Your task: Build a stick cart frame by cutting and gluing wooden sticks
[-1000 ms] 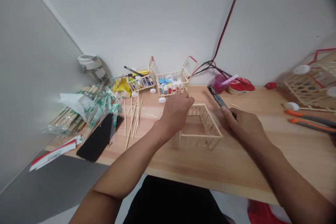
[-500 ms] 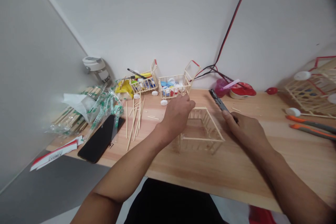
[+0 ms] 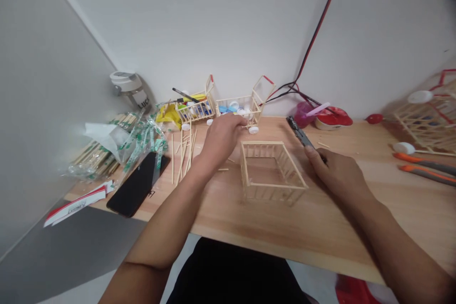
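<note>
Basket (image 3: 278,185): standing on the tabletop (image 3: 320,232), in front of the filled cart (image 3: 255,104)
Left grip (image 3: 221,140): curled near that cart — cannot tell whether it holds anything
Right grip (image 3: 338,173): wrapped round a dark tool (image 3: 299,133)

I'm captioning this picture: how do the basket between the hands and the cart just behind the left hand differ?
The cart has a red-topped handle; the basket has none. A white wheel shows under the cart; none shows under the basket. The cart holds colourful caps; through the basket you see the table. Both look stick-built.
</note>
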Action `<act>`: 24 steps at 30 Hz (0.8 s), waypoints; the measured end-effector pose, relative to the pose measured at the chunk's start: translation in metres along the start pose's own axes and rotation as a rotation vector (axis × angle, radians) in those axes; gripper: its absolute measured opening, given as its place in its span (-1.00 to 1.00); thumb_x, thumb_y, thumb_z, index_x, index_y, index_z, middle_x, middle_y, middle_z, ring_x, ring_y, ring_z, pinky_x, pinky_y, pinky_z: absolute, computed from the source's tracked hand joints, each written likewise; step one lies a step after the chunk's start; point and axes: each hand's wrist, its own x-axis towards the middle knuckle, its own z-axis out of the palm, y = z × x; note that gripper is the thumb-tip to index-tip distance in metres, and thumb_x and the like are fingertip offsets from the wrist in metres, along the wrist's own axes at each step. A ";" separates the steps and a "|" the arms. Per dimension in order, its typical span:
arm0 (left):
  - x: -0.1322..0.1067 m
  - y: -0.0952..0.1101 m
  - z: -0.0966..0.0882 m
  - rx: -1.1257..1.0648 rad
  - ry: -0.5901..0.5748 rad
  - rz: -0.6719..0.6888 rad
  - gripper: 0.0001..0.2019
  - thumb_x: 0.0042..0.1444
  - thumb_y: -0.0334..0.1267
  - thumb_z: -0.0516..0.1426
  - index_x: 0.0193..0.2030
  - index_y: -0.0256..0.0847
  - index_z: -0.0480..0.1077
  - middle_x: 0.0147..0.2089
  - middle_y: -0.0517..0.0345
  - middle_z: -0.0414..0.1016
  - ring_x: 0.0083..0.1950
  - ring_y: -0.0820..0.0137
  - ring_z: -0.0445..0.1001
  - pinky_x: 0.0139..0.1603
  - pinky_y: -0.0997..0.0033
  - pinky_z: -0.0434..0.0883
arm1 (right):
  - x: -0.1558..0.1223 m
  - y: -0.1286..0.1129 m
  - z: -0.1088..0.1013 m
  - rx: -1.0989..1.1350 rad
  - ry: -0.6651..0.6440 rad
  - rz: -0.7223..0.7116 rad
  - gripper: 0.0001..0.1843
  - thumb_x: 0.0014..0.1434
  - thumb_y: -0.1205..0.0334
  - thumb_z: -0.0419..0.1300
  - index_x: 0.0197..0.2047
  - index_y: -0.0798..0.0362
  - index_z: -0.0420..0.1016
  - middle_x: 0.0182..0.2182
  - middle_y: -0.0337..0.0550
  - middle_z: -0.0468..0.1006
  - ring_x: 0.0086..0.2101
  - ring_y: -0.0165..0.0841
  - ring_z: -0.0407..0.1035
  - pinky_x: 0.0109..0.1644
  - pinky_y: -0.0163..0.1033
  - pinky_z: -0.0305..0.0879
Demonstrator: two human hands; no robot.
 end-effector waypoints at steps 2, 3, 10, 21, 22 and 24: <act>0.000 -0.001 -0.006 -0.034 -0.064 -0.034 -0.79 0.14 -0.52 0.11 -0.25 -0.23 0.56 -0.16 0.10 0.64 -0.08 0.33 0.54 0.00 0.33 0.38 | 0.000 0.000 0.000 -0.010 -0.004 0.012 -0.34 0.26 -0.38 -0.25 -0.44 -0.05 0.34 -0.43 0.04 0.53 -0.34 -0.09 0.38 -0.32 -0.15 0.13; 0.000 -0.001 -0.008 -0.051 -0.093 -0.045 -0.80 0.12 -0.53 0.12 -0.27 -0.24 0.56 -0.18 0.11 0.65 -0.11 0.34 0.55 -0.02 0.34 0.38 | 0.001 0.000 0.000 -0.014 -0.005 0.014 -0.34 0.26 -0.38 -0.25 -0.44 -0.04 0.34 -0.44 0.04 0.52 -0.34 -0.09 0.38 -0.32 -0.15 0.12; -0.002 0.001 -0.008 -0.115 -0.170 -0.067 -0.84 0.08 -0.51 0.17 -0.35 -0.23 0.57 -0.29 0.16 0.63 -0.25 0.40 0.51 -0.17 0.40 0.34 | 0.001 0.002 0.001 -0.001 -0.017 0.021 -0.32 0.24 -0.41 -0.25 -0.41 -0.04 0.36 -0.42 0.03 0.53 -0.31 -0.08 0.40 -0.28 -0.15 0.15; -0.002 0.000 0.000 -0.173 -0.170 -0.057 -0.83 0.05 -0.53 0.17 -0.37 -0.23 0.57 -0.36 0.18 0.60 -0.31 0.45 0.48 -0.23 0.43 0.32 | -0.001 0.000 0.000 -0.023 -0.008 0.007 -0.38 0.27 -0.35 -0.25 -0.45 -0.05 0.28 -0.45 0.00 0.50 -0.36 -0.13 0.35 -0.31 -0.18 0.10; -0.002 0.000 0.000 -0.172 -0.170 -0.057 -0.83 0.05 -0.53 0.17 -0.37 -0.24 0.57 -0.36 0.18 0.59 -0.31 0.46 0.48 -0.23 0.44 0.31 | -0.001 0.000 -0.001 -0.025 -0.007 0.007 -0.38 0.27 -0.35 -0.24 -0.45 -0.04 0.28 -0.46 0.00 0.49 -0.37 -0.14 0.35 -0.31 -0.18 0.09; -0.002 0.001 0.001 -0.169 -0.167 -0.052 -0.82 0.04 -0.54 0.16 -0.37 -0.24 0.57 -0.36 0.18 0.59 -0.30 0.45 0.48 -0.23 0.44 0.31 | -0.001 0.000 -0.001 -0.027 -0.005 0.006 -0.38 0.27 -0.35 -0.24 -0.46 -0.04 0.27 -0.48 0.00 0.48 -0.38 -0.15 0.33 -0.33 -0.18 0.08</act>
